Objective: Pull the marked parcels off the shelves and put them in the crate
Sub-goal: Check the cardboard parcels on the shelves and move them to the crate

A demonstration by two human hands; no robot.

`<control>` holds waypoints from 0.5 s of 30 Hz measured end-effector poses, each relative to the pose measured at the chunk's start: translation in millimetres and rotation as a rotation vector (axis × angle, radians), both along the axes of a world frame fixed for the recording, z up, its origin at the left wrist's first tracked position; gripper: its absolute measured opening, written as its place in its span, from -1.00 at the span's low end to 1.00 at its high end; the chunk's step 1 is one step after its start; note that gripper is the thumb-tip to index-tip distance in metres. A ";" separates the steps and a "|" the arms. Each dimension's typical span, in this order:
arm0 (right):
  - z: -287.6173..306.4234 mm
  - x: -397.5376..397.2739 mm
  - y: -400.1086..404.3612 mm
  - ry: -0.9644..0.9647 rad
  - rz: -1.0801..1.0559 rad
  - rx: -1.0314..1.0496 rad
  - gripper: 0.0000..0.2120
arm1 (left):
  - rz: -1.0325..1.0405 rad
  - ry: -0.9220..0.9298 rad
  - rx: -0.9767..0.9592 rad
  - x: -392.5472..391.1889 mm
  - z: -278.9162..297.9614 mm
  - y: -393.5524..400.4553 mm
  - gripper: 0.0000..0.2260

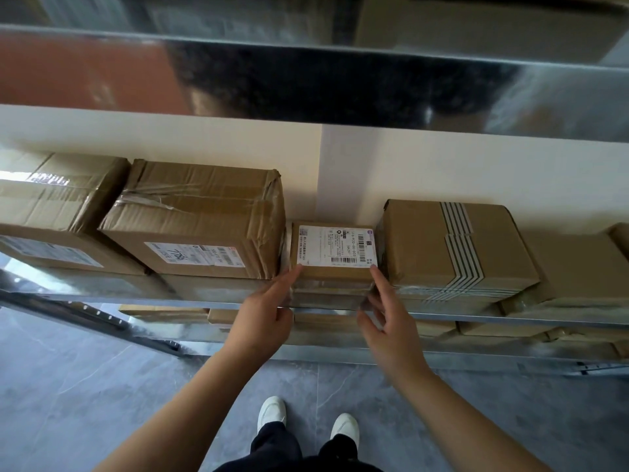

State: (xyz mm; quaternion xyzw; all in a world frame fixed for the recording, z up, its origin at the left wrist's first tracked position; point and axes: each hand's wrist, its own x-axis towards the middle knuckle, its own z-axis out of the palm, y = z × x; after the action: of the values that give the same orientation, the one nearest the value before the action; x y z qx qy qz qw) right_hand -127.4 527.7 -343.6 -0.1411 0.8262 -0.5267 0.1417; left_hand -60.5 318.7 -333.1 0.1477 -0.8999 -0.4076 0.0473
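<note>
A small cardboard parcel (332, 281) with a white shipping label on top sits at the front of the metal shelf (510, 320), wedged between two bigger boxes. My left hand (269, 310) touches its front left corner with the forefinger stretched along the edge. At its front right corner my right hand (388, 320) has the forefinger on the top edge and the other fingers against the front face. Neither hand is closed round it. No crate is in view.
A large taped box (200, 219) stands left of the parcel, with another box (51, 206) further left. A box with striped tape (452, 247) stands on the right. More parcels lie on the lower shelf (476, 330). An upper metal shelf (306, 83) overhangs. Grey tiled floor lies below.
</note>
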 end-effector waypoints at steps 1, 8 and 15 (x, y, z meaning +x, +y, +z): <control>-0.2 -0.5 -0.7 0.012 0.004 0.000 -0.27 | -0.008 0.001 0.011 -1.2 -0.7 -0.5 -0.32; -8.5 -0.5 2.7 0.067 -0.018 -0.035 -0.46 | -0.070 0.033 0.017 3.8 -5.0 -3.8 -0.36; -8.2 -6.0 -8.2 -0.008 0.022 0.056 -0.39 | -0.102 -0.098 0.054 -3.2 -10.0 -1.7 -0.29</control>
State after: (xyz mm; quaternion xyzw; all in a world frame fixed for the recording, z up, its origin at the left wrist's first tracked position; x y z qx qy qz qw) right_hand -133.4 519.5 -351.8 -0.1438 0.8385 -0.5022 0.1547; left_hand -63.7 317.0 -343.0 0.1229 -0.8962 -0.4258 -0.0215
